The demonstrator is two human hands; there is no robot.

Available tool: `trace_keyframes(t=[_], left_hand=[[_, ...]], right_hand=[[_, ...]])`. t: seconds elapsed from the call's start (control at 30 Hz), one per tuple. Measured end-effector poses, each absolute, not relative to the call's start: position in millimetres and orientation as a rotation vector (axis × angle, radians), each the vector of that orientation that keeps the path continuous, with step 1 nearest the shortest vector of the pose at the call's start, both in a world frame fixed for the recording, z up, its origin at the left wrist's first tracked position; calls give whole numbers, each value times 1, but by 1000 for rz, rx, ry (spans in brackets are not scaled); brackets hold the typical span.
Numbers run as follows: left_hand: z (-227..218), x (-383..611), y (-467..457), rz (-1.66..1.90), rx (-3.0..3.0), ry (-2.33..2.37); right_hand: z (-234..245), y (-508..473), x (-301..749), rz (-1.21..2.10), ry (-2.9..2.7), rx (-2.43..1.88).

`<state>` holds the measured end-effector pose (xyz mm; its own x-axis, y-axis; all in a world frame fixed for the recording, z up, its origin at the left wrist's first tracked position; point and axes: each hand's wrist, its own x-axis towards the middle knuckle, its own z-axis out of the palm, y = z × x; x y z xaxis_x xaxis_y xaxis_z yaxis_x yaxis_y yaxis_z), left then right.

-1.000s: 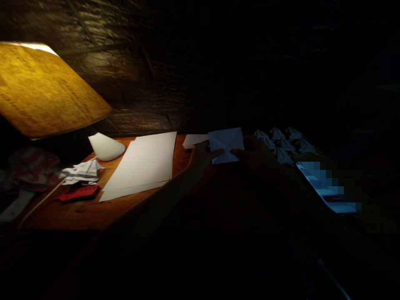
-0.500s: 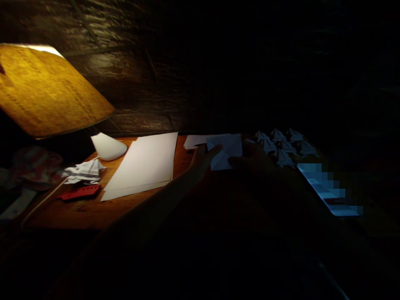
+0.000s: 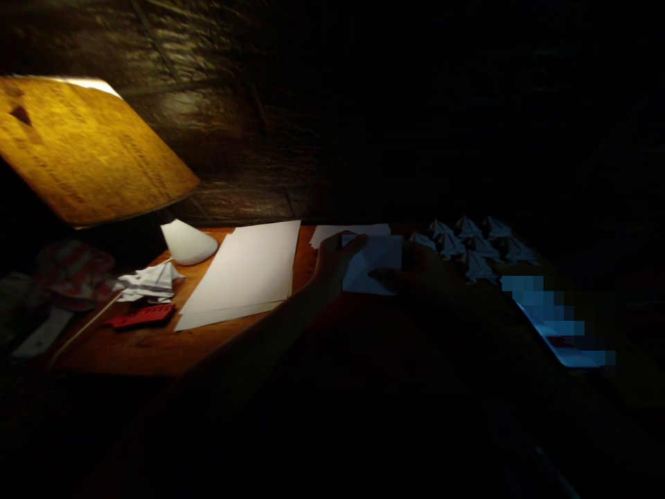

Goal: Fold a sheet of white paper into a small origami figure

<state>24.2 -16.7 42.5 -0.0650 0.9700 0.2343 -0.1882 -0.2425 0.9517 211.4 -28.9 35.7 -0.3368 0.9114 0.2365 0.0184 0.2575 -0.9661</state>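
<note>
A small, roughly square piece of paper [image 3: 371, 267] with faint creases is held up over the table between my two hands. My left hand [image 3: 335, 260] grips its left edge, the thumb lying across the upper left corner. On the other side my right hand [image 3: 410, 270] pinches it, with a finger or thumb over the lower right part; most of that hand is lost in shadow. Right of my hands sit several folded paper figures [image 3: 479, 246] in a cluster. Behind the held piece lies a small stack of white paper [image 3: 325, 233].
Large white sheets [image 3: 244, 270] lie on the wooden table [image 3: 119, 357]. A lamp with a yellow shade [image 3: 98, 152] and white base [image 3: 187, 244] stands left. Near it are crumpled-looking folded paper [image 3: 150, 281] and a red object [image 3: 143, 317]. A lit screen [image 3: 555, 329] glows at right.
The held paper has come down slightly and its top now looks straighter, with its creases less visible. My right fingers have shifted a little left over it. The whole view has shifted slightly.
</note>
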Motion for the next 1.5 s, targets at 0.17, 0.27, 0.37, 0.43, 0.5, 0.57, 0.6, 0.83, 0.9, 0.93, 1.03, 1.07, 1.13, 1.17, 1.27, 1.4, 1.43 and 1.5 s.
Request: trace_keyframes(t=[0.17, 0.27, 0.37, 0.43, 0.5, 0.57, 0.6, 0.83, 0.9, 0.93, 1.03, 1.07, 1.13, 1.17, 1.27, 1.4, 1.43, 1.5], left_hand=[[36, 31, -21, 1413, 1365, 973], [33, 35, -22, 1385, 1427, 962], [33, 35, -22, 1383, 1424, 976], [34, 35, -22, 1383, 1399, 996], [36, 35, -23, 1382, 1392, 1016], [36, 35, -23, 1389, 1410, 1017], [37, 34, -23, 1390, 1425, 1016], [37, 34, -24, 1423, 1488, 1015], [38, 34, -24, 1437, 1473, 1027], [39, 33, -25, 1449, 1462, 1031], [41, 33, -26, 1474, 1435, 1021], [42, 33, -27, 1476, 1426, 1010], [43, 33, -28, 1472, 1402, 986], [43, 33, -29, 1468, 1392, 974], [43, 33, -29, 1471, 1360, 942], [42, 31, -28, 1460, 1304, 919], [43, 31, -27, 1456, 1290, 921], [43, 30, -27, 1444, 1285, 946]], right_hand=[[36, -24, 214, 1150, -1445, -831], [35, -19, 217, 1072, -1517, -916], [33, -17, 218, 1050, -1550, -970], [33, -17, 218, 1076, -1525, -969], [31, -17, 217, 1101, -1503, -957], [30, -17, 216, 1119, -1488, -946], [30, -17, 216, 1132, -1483, -938], [33, -20, 214, 1215, -1471, -896], [33, -20, 214, 1238, -1430, -872], [32, -20, 214, 1255, -1410, -857], [31, -20, 213, 1304, -1367, -835], [31, -20, 213, 1318, -1350, -835], [30, -21, 212, 1340, -1317, -839], [31, -21, 212, 1343, -1303, -843], [32, -21, 212, 1319, -1299, -864], [34, -21, 212, 1299, -1288, -866], [34, -21, 212, 1299, -1282, -860], [34, -20, 213, 1294, -1282, -859]])
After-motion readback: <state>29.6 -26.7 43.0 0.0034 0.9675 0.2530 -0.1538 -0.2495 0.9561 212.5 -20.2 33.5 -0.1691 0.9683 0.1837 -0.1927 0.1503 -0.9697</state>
